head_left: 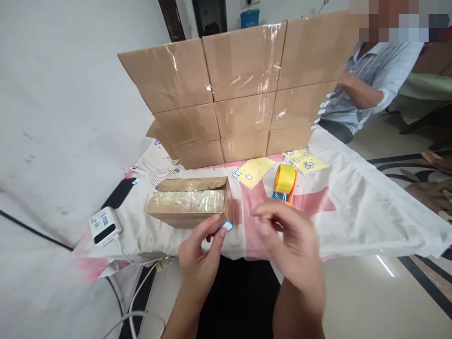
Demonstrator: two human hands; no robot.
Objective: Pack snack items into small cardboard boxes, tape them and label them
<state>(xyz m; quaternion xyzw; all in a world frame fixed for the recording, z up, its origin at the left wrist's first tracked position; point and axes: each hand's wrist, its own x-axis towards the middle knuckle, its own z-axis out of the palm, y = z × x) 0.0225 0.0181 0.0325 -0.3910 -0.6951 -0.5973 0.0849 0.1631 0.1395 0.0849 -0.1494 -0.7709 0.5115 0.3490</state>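
My left hand (pixel 199 254) pinches a small white paper cutout with a blue edge (pixel 227 226) between thumb and forefinger. Just behind it lies a small cardboard box (pixel 190 219), covered in shiny clear tape, its top flap a little raised. My right hand (pixel 293 245), blurred by motion, hovers over the front of the table with fingers loosely curled and thumb and forefinger apart; I see nothing in it. Beyond its fingertips is a yellow tape roll in an orange and blue dispenser (pixel 285 181).
A large taped cardboard panel of box sections (pixel 243 84) stands at the back. Yellow paper cutouts (pixel 256 170) lie before it on the cloth-covered table (pixel 370 212). A black phone (pixel 118 192) and a white cabled device (pixel 105 225) sit left. Another person (pixel 374 84) is at the right.
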